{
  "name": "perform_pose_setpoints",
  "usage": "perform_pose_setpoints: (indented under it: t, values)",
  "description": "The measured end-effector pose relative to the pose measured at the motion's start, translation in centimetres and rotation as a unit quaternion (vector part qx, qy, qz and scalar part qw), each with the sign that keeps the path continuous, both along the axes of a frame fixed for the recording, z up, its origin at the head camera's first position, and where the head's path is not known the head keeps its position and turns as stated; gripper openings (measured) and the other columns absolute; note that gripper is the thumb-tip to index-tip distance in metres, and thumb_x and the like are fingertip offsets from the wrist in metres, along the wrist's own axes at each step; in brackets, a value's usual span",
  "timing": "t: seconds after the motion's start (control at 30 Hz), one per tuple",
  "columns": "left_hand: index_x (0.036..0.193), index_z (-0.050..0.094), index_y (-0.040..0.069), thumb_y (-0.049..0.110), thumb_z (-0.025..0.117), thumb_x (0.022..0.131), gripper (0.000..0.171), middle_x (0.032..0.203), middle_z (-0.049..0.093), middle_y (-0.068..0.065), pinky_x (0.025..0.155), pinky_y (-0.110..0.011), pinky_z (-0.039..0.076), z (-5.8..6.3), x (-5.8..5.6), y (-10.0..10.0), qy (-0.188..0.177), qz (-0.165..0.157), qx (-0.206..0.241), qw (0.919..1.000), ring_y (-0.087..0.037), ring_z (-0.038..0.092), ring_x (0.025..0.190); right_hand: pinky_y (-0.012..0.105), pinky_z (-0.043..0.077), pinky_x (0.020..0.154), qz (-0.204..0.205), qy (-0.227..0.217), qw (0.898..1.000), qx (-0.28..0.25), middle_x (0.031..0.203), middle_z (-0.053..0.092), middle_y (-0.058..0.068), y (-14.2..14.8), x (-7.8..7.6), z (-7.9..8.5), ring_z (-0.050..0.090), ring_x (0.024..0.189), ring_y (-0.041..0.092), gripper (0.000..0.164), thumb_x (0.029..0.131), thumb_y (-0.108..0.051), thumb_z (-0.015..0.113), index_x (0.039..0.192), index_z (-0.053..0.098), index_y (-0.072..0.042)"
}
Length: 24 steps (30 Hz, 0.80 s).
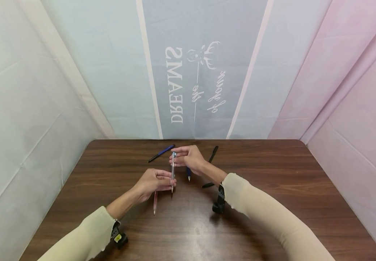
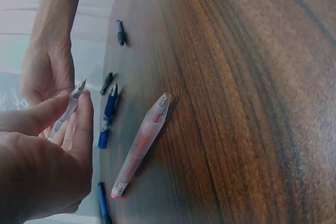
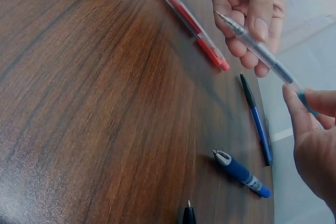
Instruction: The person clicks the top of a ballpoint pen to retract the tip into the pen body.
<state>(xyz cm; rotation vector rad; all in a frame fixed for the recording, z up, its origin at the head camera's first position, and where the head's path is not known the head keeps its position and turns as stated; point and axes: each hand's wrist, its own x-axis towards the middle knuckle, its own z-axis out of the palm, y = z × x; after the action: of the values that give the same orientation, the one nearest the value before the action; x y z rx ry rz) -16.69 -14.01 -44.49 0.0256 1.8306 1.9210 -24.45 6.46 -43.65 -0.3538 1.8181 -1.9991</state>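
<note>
A clear-barrelled pen (image 3: 265, 56) is held between both hands above the table, its bare tip toward the person in the head view. My left hand (image 1: 153, 183) pinches it near the tip end between thumb and fingers. At the other end, by a blue-green part, my right hand (image 1: 190, 158) pinches it with thumb and fingertips. Below the left hand a clear pen with a red core (image 2: 140, 148) lies on the wood. Close beside the right hand lies a dark blue pen (image 3: 239, 171), partly hidden by that hand in the head view.
A blue and black pen (image 1: 161, 153) lies near the table's back edge, left of the hands. One black pen (image 1: 213, 154) lies behind the right wrist and partly hidden by the arm. The brown wooden table (image 1: 256, 174) ends at a fabric backdrop (image 1: 204, 123).
</note>
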Motion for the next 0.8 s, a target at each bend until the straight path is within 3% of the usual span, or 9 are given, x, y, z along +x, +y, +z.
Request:
perform_pose_setpoints:
  t: [0.53, 0.8]
  values:
    - [0.128, 0.059, -0.020, -0.006, 0.068, 0.100, 0.033, 0.109, 0.077, -0.025, 0.092, -0.038, 0.063, 0.31, 0.08, -0.21, 0.009, 0.004, -0.002, 1.0000, -0.023, 0.078, 0.097, 0.040, 0.062, 0.093, 0.002, -0.002, 1.000, -0.014, 0.123, 0.070, 0.033, -0.28, 0.11, -0.07, 0.076, 0.108, 0.034, 0.056, 0.098, 0.018, 0.060, 0.152, 0.047, 0.009]
    - [0.126, 0.063, -0.018, -0.004, 0.073, 0.097, 0.034, 0.109, 0.077, -0.025, 0.089, -0.037, 0.064, 0.47, 0.35, -0.38, 0.042, -0.005, -0.048, 0.9979, -0.024, 0.078, 0.096, 0.039, 0.062, 0.093, 0.004, -0.006, 1.000, -0.015, 0.122, 0.070, 0.033, -0.40, 0.28, -0.21, 0.077, 0.106, 0.031, 0.055, 0.098, 0.017, 0.062, 0.151, 0.049, 0.008]
